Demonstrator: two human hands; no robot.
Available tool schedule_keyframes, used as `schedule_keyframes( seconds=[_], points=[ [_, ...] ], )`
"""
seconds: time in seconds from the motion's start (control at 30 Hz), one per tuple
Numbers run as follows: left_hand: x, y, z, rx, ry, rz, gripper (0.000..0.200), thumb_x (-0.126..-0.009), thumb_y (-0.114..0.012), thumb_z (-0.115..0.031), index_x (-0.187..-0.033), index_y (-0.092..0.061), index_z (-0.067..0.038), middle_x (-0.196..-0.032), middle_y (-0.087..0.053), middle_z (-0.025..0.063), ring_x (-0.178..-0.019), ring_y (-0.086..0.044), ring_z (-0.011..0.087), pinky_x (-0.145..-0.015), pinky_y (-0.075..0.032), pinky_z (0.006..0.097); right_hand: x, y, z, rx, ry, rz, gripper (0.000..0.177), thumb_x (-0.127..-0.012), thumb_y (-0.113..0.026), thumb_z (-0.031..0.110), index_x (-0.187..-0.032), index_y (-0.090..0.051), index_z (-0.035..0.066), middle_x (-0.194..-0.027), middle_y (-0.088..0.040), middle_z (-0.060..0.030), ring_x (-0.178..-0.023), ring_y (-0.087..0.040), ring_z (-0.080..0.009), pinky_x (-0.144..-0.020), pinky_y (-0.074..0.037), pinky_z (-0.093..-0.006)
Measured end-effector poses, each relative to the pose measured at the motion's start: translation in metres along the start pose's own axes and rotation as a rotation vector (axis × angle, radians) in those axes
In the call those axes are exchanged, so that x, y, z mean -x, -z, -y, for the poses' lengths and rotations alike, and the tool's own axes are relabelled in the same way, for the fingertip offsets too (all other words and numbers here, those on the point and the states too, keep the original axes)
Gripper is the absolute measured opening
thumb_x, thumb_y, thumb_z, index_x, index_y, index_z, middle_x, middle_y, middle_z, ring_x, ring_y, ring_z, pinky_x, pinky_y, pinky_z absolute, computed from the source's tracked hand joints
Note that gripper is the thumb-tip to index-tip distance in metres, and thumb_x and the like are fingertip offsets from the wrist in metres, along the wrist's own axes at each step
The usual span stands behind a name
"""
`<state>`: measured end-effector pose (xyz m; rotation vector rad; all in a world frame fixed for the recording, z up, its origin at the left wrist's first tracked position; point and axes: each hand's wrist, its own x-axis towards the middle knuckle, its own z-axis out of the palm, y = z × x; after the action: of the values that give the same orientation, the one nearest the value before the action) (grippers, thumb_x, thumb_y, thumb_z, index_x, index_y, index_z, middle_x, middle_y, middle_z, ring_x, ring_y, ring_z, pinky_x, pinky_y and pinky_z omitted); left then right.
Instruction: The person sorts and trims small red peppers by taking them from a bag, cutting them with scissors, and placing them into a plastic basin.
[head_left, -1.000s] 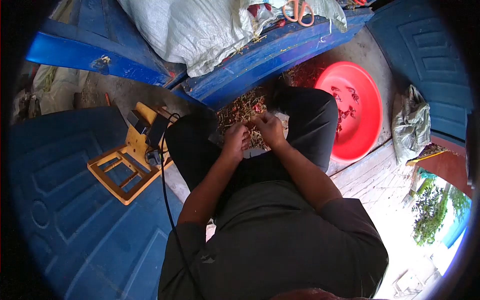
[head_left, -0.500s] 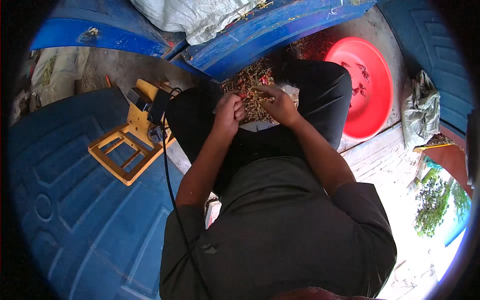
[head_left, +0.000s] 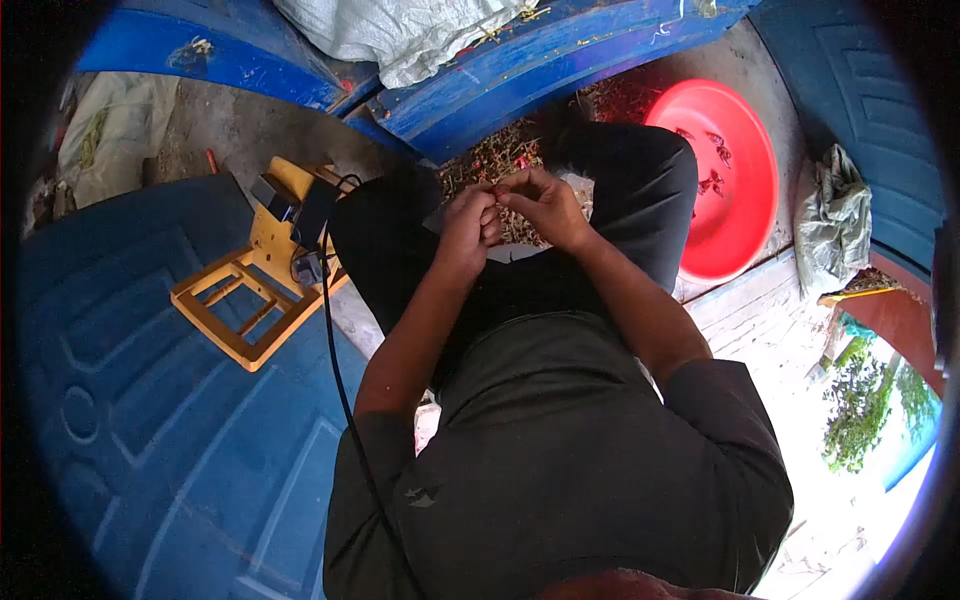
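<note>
My left hand (head_left: 470, 229) is closed, its fingers curled around something small and dark red (head_left: 501, 190) that shows at the fingertips. Thumb and forefinger of my right hand (head_left: 548, 208) pinch at the same red piece, so the two hands meet over my lap. What the red piece is, I cannot make out. Below and beyond the hands lies a heap of dry stalks with red bits (head_left: 515, 150), partly hidden by the hands and my legs.
A red basin (head_left: 735, 225) holding several dark red pieces stands at the right. A wooden chair frame (head_left: 245, 310) with a black cable lies at the left. Blue boards (head_left: 560, 65) with a white sack (head_left: 400, 35) are at the top; a crumpled sack (head_left: 835, 225) lies far right.
My right hand has moved left and its fingers have closed onto the red piece at my left hand's fingertips. The gap between the hands is gone. The view has shifted slightly.
</note>
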<state>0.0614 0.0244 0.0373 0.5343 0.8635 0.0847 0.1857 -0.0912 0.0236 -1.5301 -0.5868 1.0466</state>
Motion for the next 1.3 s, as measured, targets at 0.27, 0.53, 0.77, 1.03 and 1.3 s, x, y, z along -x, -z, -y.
schedule_keyframes(
  seconds=[0.27,0.53,0.77,1.03,1.3],
  points=[
    [-0.006,0.014,0.006,0.058,0.024,0.016,0.011,-0.089,-0.052,-0.007,-0.098,-0.059,-0.008,-0.063,-0.041,-0.0059,-0.049,-0.04,0.0053,-0.042,-0.031,0.0219,-0.064,0.086,0.096,0.283,0.256,-0.549,0.022,-0.085,-0.077,0.015,-0.101,-0.07,0.002,-0.095,-0.07,-0.0063,-0.086,-0.065,-0.0147,-0.081,-0.052,-0.0301],
    [0.0,0.034,0.009,0.142,0.013,0.009,0.021,-0.092,-0.051,-0.007,-0.112,-0.057,-0.009,-0.065,-0.038,-0.0053,-0.051,-0.038,0.0079,-0.046,-0.032,0.0254,-0.217,0.201,0.185,0.962,0.23,-0.899,0.057,-0.081,-0.071,0.05,-0.106,-0.066,-0.001,-0.101,-0.07,-0.0212,-0.098,-0.068,-0.0357,-0.086,-0.053,-0.0431],
    [0.005,0.041,0.008,0.168,-0.022,-0.008,0.013,-0.091,-0.052,-0.008,-0.102,-0.058,-0.008,-0.063,-0.038,-0.0067,-0.05,-0.036,0.0055,-0.044,-0.027,0.0235,-0.235,0.253,0.177,1.221,-0.13,-0.616,0.062,-0.078,-0.061,0.063,-0.096,-0.076,0.006,-0.095,-0.074,-0.0185,-0.094,-0.071,-0.0367,-0.082,-0.055,-0.0423],
    [-0.004,0.045,0.014,0.154,-0.016,0.139,0.01,-0.094,-0.051,-0.01,-0.101,-0.057,-0.008,-0.063,-0.037,-0.0071,-0.049,-0.035,0.006,-0.043,-0.027,0.0249,-0.04,0.203,0.083,0.44,0.001,-0.237,0.03,-0.098,-0.057,0.035,-0.096,-0.064,0.006,-0.077,-0.059,0.0009,-0.066,-0.052,-0.0079,-0.058,-0.042,-0.0262],
    [0.0,0.032,0.021,0.075,-0.001,0.029,0.012,-0.094,-0.051,-0.009,-0.103,-0.057,-0.006,-0.064,-0.04,-0.0064,-0.05,-0.039,0.0066,-0.044,-0.03,0.0242,0.078,0.055,0.023,0.426,-0.208,0.088,0.035,-0.087,-0.076,0.011,-0.115,-0.058,0.001,-0.094,-0.067,-0.0067,-0.081,-0.064,-0.0105,-0.071,-0.053,-0.028]
  ],
)
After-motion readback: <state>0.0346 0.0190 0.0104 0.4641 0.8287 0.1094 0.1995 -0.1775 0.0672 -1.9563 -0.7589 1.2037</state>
